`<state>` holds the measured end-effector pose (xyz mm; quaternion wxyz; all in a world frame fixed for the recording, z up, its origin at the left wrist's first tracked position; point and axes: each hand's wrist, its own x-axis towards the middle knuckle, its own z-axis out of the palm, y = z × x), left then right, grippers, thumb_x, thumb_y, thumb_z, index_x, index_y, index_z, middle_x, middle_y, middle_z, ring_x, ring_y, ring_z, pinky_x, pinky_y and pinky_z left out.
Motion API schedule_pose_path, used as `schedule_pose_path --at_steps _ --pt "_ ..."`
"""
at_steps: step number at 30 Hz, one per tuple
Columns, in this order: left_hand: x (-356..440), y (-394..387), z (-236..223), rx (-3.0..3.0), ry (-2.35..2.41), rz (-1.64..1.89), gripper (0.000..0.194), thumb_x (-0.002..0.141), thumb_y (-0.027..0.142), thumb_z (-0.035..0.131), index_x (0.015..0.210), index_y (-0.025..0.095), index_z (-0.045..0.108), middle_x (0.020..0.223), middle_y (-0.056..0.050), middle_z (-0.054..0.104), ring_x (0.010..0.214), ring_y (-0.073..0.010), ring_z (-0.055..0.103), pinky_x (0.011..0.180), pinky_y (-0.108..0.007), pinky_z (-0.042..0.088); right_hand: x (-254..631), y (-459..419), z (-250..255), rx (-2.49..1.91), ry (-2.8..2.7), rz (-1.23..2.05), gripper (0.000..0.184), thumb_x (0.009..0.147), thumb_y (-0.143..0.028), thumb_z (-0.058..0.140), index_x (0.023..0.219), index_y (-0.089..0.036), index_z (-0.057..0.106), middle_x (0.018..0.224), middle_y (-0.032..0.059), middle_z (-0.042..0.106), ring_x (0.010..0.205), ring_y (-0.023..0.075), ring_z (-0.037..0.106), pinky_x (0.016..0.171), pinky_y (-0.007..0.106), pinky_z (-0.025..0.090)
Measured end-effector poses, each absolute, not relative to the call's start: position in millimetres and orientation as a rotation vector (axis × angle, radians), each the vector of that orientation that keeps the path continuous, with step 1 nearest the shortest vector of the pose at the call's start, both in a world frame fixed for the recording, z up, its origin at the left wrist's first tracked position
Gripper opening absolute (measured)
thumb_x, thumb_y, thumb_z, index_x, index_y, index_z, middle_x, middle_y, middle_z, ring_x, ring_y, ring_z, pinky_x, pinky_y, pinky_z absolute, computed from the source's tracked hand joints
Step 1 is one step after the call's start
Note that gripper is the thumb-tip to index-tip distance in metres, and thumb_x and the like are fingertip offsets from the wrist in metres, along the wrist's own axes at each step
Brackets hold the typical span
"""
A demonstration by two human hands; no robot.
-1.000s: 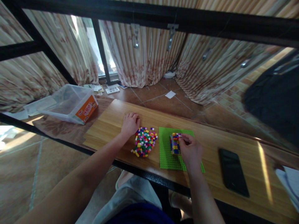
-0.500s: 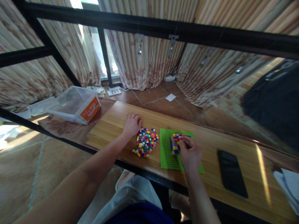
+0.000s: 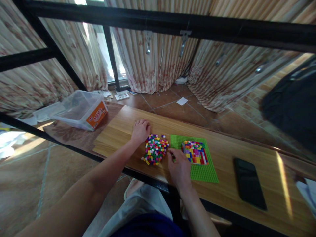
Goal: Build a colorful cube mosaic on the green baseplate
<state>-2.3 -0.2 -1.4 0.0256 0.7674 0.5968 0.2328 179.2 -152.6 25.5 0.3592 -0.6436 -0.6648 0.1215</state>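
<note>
My left hand [image 3: 140, 131] lies on the wooden table, fingers loosely laid down, holding nothing I can see. Touching or just beside its wrist is a pile of small colourful toy bricks [image 3: 155, 149]. My right hand [image 3: 179, 166] hovers between that pile and a green baseplate [image 3: 203, 176], fingertips by the pile's right edge. Its thumb and fingers are bent with a small gap between them, and no brick shows there. A block of multicoloured bricks [image 3: 196, 152] stands built up on the baseplate, its left side partly behind my right hand.
A black phone [image 3: 250, 183] lies on the table [image 3: 222, 154] to the right, with white papers [image 3: 307, 194] at the far right edge. A clear plastic bin [image 3: 81, 110] with an orange label stands beyond the left end. Black metal bars [image 3: 158, 18] cross above.
My right hand has moved left from the brick block to the pile's edge, uncovering most of the block's top. My left hand stays in place on the table. The view has shifted slightly.
</note>
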Motion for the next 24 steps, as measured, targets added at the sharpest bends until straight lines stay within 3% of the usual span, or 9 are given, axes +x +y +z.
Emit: schedule_pose_path --at_steps 9,18,24 --pt "-2.0 -1.6 1.4 2.38 1.857 0.704 0.023 0.088 0.026 0.047 0.104 0.019 0.061 0.118 -0.01 0.061 0.11 -0.0266 0.052 0.098 -0.044 0.038 158.4 -134.4 14.1 -1.83 -1.816 0.285 0.021 0.089 -0.03 0.05 0.097 -0.019 0.065 0.087 0.0063 0.065 0.084 0.02 0.058 0.075 0.031 0.044" --pt "-2.3 -1.2 0.8 2.381 1.859 0.712 0.023 0.088 0.026 0.047 0.104 0.018 0.061 0.119 -0.01 0.06 0.11 -0.0268 0.052 0.098 -0.044 0.038 159.1 -129.8 15.9 -1.851 -1.873 0.282 0.019 0.089 -0.021 0.047 0.087 -0.021 0.066 0.087 0.0059 0.064 0.086 0.0197 0.058 0.075 0.03 0.042" --pt "-2.3 -0.8 -0.4 2.407 1.867 0.711 0.023 0.088 0.026 0.047 0.104 0.019 0.061 0.116 -0.009 0.062 0.108 -0.0263 0.052 0.098 -0.042 0.039 163.4 -137.6 18.6 -1.78 -1.778 0.359 0.019 0.089 -0.019 0.048 0.091 -0.019 0.067 0.087 0.0058 0.064 0.084 0.0179 0.058 0.077 0.029 0.043"
